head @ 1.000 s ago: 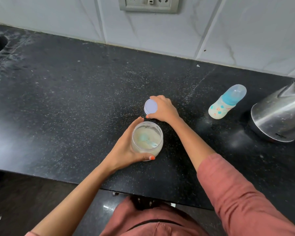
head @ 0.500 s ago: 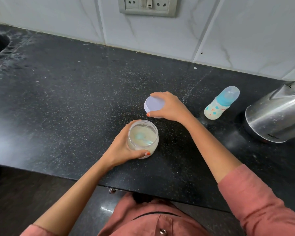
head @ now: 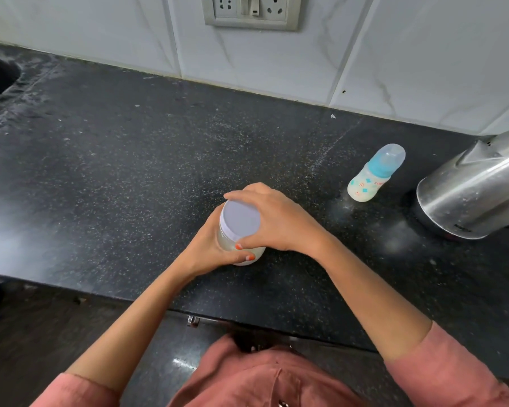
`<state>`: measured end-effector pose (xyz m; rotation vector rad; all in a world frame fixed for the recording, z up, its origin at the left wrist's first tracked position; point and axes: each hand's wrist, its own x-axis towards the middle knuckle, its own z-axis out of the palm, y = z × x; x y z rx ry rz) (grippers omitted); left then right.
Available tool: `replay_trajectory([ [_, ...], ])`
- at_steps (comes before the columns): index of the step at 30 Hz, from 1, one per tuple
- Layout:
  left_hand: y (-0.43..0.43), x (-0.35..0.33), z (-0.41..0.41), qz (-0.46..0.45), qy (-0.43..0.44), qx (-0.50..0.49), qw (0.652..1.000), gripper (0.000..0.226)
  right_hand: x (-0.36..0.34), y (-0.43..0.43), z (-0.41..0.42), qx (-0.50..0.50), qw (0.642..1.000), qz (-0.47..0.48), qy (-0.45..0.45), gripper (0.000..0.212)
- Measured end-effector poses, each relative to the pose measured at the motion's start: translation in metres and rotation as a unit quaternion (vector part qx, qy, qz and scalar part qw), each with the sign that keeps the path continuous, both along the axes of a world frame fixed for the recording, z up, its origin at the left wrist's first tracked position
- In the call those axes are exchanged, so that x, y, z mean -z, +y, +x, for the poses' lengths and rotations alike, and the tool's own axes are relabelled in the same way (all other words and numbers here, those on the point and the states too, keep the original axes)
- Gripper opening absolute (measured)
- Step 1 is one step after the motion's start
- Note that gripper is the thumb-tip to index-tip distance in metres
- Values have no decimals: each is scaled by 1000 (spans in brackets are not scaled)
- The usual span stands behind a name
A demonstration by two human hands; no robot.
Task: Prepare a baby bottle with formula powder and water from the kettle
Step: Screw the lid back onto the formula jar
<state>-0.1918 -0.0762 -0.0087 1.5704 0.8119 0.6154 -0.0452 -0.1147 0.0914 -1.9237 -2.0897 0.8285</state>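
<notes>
The right hand is curling over the pale lid, thumb and fingers pinching round its rim, while the left hand is wrapping round the body of the formula jar and holding it steady on the desk. Both hands are clamped on the one jar, close together and touching at the thumbs. The lid is sitting flat across the jar's mouth; whether it is being tightened or loosened is not readable from this view alone.

Off to the right, well apart from the jar, the baby bottle is standing on the desk with its blue collar and clear cap on, just beside the steel kettle, which is sitting at the right edge of the view. The bottle's printed body is looking pale and opaque, so how much is inside cannot be told.

Judging by the capped bottle and the covered jar, the person is either at the very beginning or tidying up after the scooping. No scoop is showing outside the jar, neither hand is on the kettle, and shaking or mixing the bottle is not under way.
</notes>
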Motion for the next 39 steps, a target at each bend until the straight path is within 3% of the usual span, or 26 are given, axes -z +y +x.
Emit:
replay_trajectory([
  [12, -2, -2, 0, 22, -12, 6, 1000, 85, 0, -2, -15, -37, 992, 20, -120, 77],
  [17, -3, -3, 1, 8, -8, -4, 1000, 81, -2, -6, -27, 17, 982, 55, -180, 70],
  [20, -3, -2, 0, 18, -1, -10, 1000, 85, -8, -8, -27, 24, 979, 20, -204, 78],
  [24, -2, -1, -1, 12, 6, -13, 1000, 87, -26, -5, -6, 23, 980, -20, -198, 61],
  [28, -3, -1, 0, 16, 8, -19, 1000, 87, -28, 3, 1, -115, 977, -38, -175, 84],
  [31, -3, 1, -1, 19, 7, -12, 1000, 88, -19, 11, -3, -186, 969, -74, -146, 82],
  [39, -5, 0, 0, 8, 8, -23, 1000, 86, -12, -1, -24, -37, 957, 63, -279, 70],
])
